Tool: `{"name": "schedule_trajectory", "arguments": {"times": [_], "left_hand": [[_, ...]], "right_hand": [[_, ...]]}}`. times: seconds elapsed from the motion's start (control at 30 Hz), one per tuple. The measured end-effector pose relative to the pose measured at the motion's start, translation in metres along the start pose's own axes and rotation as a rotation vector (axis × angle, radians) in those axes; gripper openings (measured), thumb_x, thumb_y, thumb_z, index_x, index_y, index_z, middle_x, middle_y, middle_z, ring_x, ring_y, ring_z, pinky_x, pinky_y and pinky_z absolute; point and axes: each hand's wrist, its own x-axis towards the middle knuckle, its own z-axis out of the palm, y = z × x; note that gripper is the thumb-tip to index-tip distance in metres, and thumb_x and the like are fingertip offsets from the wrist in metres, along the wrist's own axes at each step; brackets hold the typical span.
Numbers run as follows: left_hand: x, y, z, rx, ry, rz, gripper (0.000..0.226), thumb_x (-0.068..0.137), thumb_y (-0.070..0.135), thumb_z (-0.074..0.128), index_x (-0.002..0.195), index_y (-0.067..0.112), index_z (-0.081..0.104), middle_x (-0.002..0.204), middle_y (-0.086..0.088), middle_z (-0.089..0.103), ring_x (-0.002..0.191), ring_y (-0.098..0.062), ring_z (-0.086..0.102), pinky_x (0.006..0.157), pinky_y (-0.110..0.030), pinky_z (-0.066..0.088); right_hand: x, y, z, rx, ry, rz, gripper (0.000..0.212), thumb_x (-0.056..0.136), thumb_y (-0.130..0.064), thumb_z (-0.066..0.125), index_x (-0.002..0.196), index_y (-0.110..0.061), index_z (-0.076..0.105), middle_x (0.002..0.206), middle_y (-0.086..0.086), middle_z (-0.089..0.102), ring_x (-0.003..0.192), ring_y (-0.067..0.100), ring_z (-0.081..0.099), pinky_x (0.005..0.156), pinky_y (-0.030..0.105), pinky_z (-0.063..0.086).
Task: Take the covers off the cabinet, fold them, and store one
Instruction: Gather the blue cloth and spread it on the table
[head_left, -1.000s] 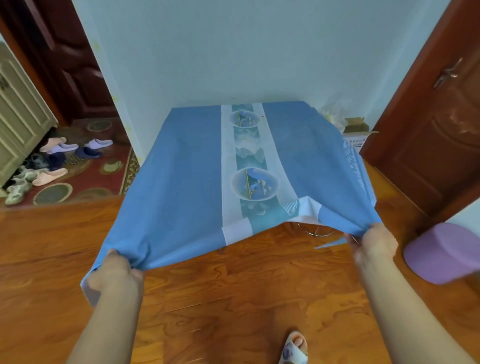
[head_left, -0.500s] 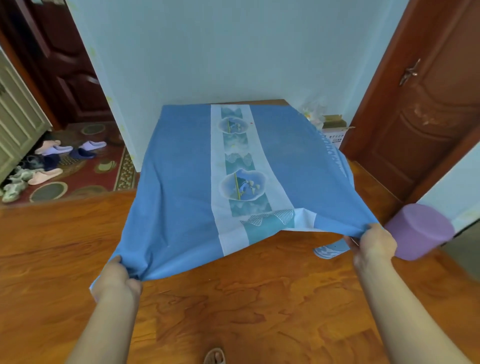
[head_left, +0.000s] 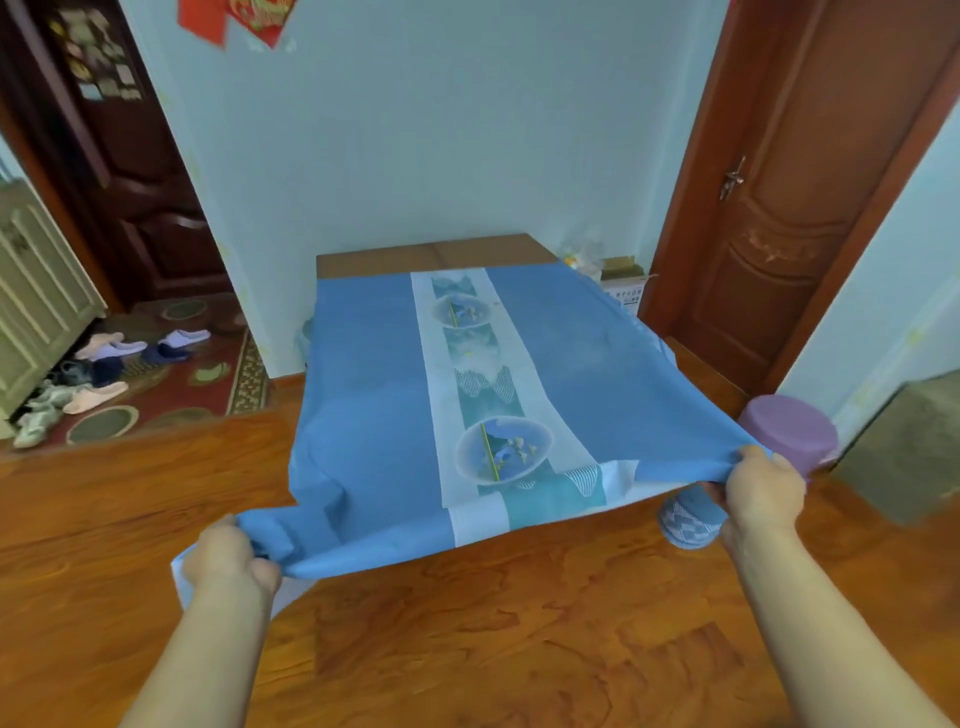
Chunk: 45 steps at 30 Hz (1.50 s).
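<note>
Now each hand — left hand (head_left: 228, 555), right hand (head_left: 763, 488) — grips the blue cover (head_left: 363, 395).

covers: 1 (head_left: 374, 395) | cabinets: 1 (head_left: 431, 254) | hands: 2 (head_left: 228, 556) (head_left: 763, 488) | doors: 2 (head_left: 789, 197) (head_left: 140, 171) | purple stools: 1 (head_left: 789, 431)

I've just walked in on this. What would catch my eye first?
A big blue cloth cover with a pale patterned centre stripe fills the middle, stretched between the left hand and right hand. Behind it, the brown wooden cabinet top shows bare against the wall. A purple round stool stands at right.
</note>
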Motion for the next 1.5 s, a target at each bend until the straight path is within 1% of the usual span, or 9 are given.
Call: {"name": "schedule_trajectory", "arguments": {"times": [0.2, 0.4, 0.53, 0.63, 0.77, 1.0, 1.27, 1.37, 1.5], "left_hand": [[-0.022, 0.040, -0.066, -0.025, -0.178, -0.116, 0.025, 0.105, 0.011, 0.052, 0.080, 0.015, 0.049, 0.106, -0.004, 0.062, 0.073, -0.014, 0.060, 0.091, -0.036, 0.050], [-0.002, 0.113, -0.110, -0.045, -0.421, -0.129, 0.024, 0.100, 0.017, 0.060, 0.124, 0.014, 0.060, 0.113, -0.005, 0.071, 0.097, -0.022, 0.071, 0.081, -0.043, 0.060], [-0.024, 0.148, -0.111, -0.009, -0.494, -0.091, 0.029, 0.102, 0.016, 0.055, 0.130, 0.012, 0.055, 0.107, -0.009, 0.067, 0.091, -0.026, 0.068, 0.083, -0.047, 0.061], [-0.062, 0.178, -0.089, -0.011, -0.600, -0.018, 0.036, 0.101, 0.011, 0.055, 0.136, 0.005, 0.053, 0.120, -0.017, 0.065, 0.099, -0.031, 0.069, 0.057, -0.045, 0.062], [-0.137, 0.200, -0.078, -0.100, -0.794, 0.070, 0.032, 0.098, 0.005, 0.060, 0.130, 0.008, 0.057, 0.115, -0.015, 0.069, 0.094, -0.026, 0.073, 0.064, -0.042, 0.063], [-0.248, 0.229, -0.098, -0.274, -0.885, 0.105, 0.026, 0.097, 0.000, 0.059, 0.122, -0.001, 0.054, 0.115, -0.028, 0.067, 0.080, -0.030, 0.073, 0.064, -0.048, 0.062], [-0.374, 0.220, -0.164, -0.370, -0.898, 0.002, 0.017, 0.101, 0.008, 0.057, 0.118, 0.011, 0.051, 0.112, -0.017, 0.067, 0.083, -0.025, 0.071, 0.073, -0.043, 0.061], [-0.406, 0.208, -0.193, -0.400, -0.919, -0.058, 0.009, 0.104, 0.009, 0.053, 0.112, 0.007, 0.052, 0.095, -0.010, 0.064, 0.078, -0.019, 0.068, 0.059, -0.031, 0.058], [-0.444, 0.207, -0.202, -0.388, -0.939, -0.066, 0.031, 0.103, 0.011, 0.055, 0.133, 0.005, 0.050, 0.110, -0.010, 0.067, 0.090, -0.019, 0.069, 0.068, -0.028, 0.060]], "right_hand": [[-0.076, -0.004, -0.058, 0.049, 0.035, -0.047, 0.016, 0.096, -0.018, 0.048, 0.104, -0.017, 0.062, 0.095, 0.004, 0.064, 0.086, 0.023, 0.066, 0.079, 0.044, 0.060], [-0.168, -0.013, -0.121, 0.123, 0.066, -0.125, 0.014, 0.096, -0.015, 0.051, 0.105, -0.014, 0.062, 0.088, 0.002, 0.062, 0.081, 0.017, 0.065, 0.073, 0.037, 0.060], [-0.232, -0.029, -0.158, 0.052, 0.083, -0.172, 0.015, 0.089, -0.013, 0.049, 0.078, -0.016, 0.059, 0.085, 0.010, 0.061, 0.079, 0.026, 0.064, 0.076, 0.045, 0.061], [-0.267, -0.061, -0.189, 0.055, 0.140, -0.272, 0.013, 0.076, -0.018, 0.048, 0.065, -0.017, 0.055, 0.077, 0.010, 0.059, 0.075, 0.029, 0.062, 0.076, 0.048, 0.058], [-0.297, -0.100, -0.232, 0.146, 0.178, -0.353, 0.011, 0.070, -0.021, 0.048, 0.061, -0.015, 0.052, 0.070, 0.007, 0.055, 0.070, 0.025, 0.058, 0.063, 0.040, 0.049], [-0.359, -0.162, -0.333, 0.240, 0.188, -0.411, 0.018, 0.077, -0.021, 0.054, 0.059, -0.018, 0.058, 0.076, 0.008, 0.058, 0.072, 0.026, 0.061, 0.081, 0.057, 0.058], [-0.450, -0.199, -0.483, 0.412, 0.268, -0.554, 0.029, 0.095, -0.011, 0.054, 0.068, -0.017, 0.044, 0.079, 0.000, 0.044, 0.080, 0.019, 0.054, 0.072, 0.040, 0.063], [-0.476, -0.196, -0.545, 0.563, 0.354, -0.604, 0.032, 0.095, -0.009, 0.053, 0.068, -0.016, 0.037, 0.080, 0.001, 0.037, 0.076, 0.018, 0.048, 0.068, 0.031, 0.062], [-0.516, -0.217, -0.623, 0.645, 0.428, -0.759, 0.032, 0.098, -0.011, 0.050, 0.068, -0.015, 0.041, 0.079, -0.002, 0.042, 0.068, 0.014, 0.052, 0.068, 0.030, 0.060]]}}
